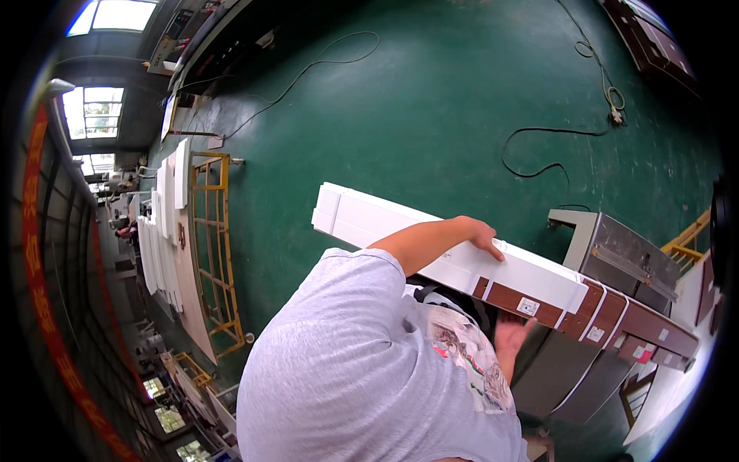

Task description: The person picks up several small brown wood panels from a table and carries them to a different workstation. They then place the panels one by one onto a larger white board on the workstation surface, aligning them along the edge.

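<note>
A long bundle of white boards, bound with white straps, lies slantwise in front of me. My left hand reaches over it, fingers bent down around its far side. Under the white bundle is a strapped brown bundle of boards with white labels, extending to the right. My right hand is at the near lower edge of the brown boards, palm up and thumb spread. Part of its fingers is hidden by the bundle, so I cannot tell how firmly it touches.
A grey metal cabinet-like stand is under the bundles' right part. At left, a yellow frame stands beside white panels. Cables lie on the green floor. Brown boards are at far right.
</note>
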